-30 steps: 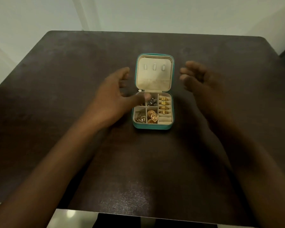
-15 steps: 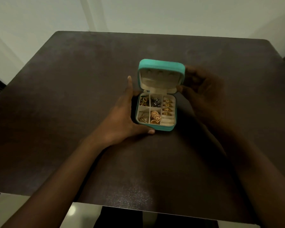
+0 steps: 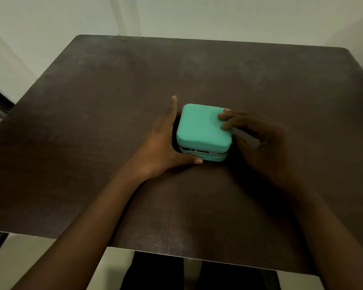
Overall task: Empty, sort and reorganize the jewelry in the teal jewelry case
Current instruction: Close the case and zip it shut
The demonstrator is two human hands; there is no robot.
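On dark table (image 3: 92, 122), our left hand (image 3: 164, 141) braces the teal jewelry case (image 3: 201, 126) with straight fingers, right fingertips (image 3: 223, 117) press its lid; slipping risks spilling jewelry through the front gap.

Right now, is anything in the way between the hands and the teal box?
Nothing visible: the left hand rests against the teal jewelry case, and the right hand has its fingers on the lid.
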